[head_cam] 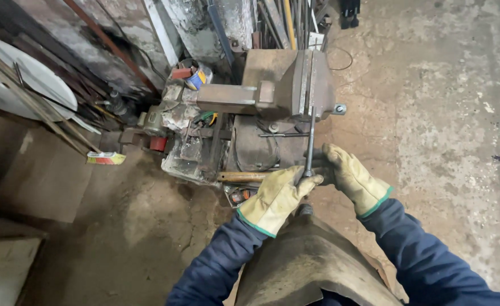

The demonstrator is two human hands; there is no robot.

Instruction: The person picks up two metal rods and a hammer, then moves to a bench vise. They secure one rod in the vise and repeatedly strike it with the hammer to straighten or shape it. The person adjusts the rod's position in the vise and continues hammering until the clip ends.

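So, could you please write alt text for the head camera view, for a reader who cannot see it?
Two hands in yellow work gloves, the left hand and the right hand, grip the thin steel handle bar of a large rusty bench vise. The vise sits on a cluttered metal stand above a dirty concrete floor.

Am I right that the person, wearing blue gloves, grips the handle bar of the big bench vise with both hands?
Not quite: in the head view the gloves are yellowish tan, only the sleeves are blue. The left hand and right hand do both grip the vise handle bar below the bench vise.
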